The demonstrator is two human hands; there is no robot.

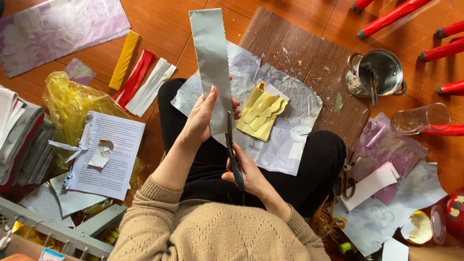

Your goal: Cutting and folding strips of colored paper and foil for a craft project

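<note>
The left hand (205, 113) pinches a long silver paper strip (212, 63) that rises toward twelve o'clock. The right hand (246, 174) grips dark scissors (232, 150), blades closed on the strip's lower edge. At three o'clock of the hands, yellow cut pieces (261, 112) lie on crumpled white paper (290, 116) across the lap. At nine o'clock a printed sheet (113, 154) lies on the floor (164, 24).

A beige ribbed knit sweater with long sleeves, and black trousers.
</note>
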